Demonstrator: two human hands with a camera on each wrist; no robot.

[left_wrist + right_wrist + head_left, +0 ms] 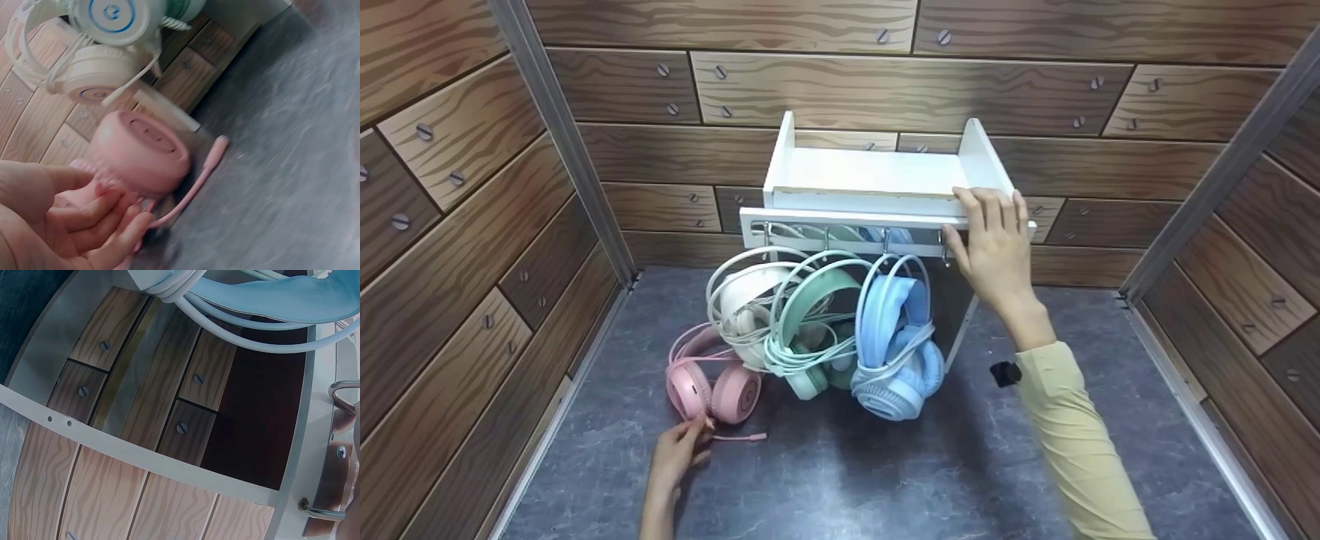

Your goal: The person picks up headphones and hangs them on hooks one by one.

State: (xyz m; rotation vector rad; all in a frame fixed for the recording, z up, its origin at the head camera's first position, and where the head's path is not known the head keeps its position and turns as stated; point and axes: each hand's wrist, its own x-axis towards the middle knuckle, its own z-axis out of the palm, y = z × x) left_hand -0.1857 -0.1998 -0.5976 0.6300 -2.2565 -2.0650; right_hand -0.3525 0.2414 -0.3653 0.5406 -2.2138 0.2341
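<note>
Pink headphones (735, 394) stand on the floor at the lower left, their thin microphone boom (188, 194) pointing right. Beside the near ear cup, my left hand (679, 454) pinches a small pink part between thumb and fingertips; the fingers partly hide what it is. My right hand (997, 247) rests on the right end of a white rack (877, 169), its fingers laid over the front edge. White headphones (750, 289), green headphones (810, 315) and blue headphones (896, 337) hang from the rack's metal hooks, their cables bundled.
The rightmost hook (945, 247) has no headphones on it, close to my right thumb. Wood-patterned panels (840, 86) surround the grey floor (810, 487) on the left, back and right. A small black object (1005, 373) shows at my right wrist.
</note>
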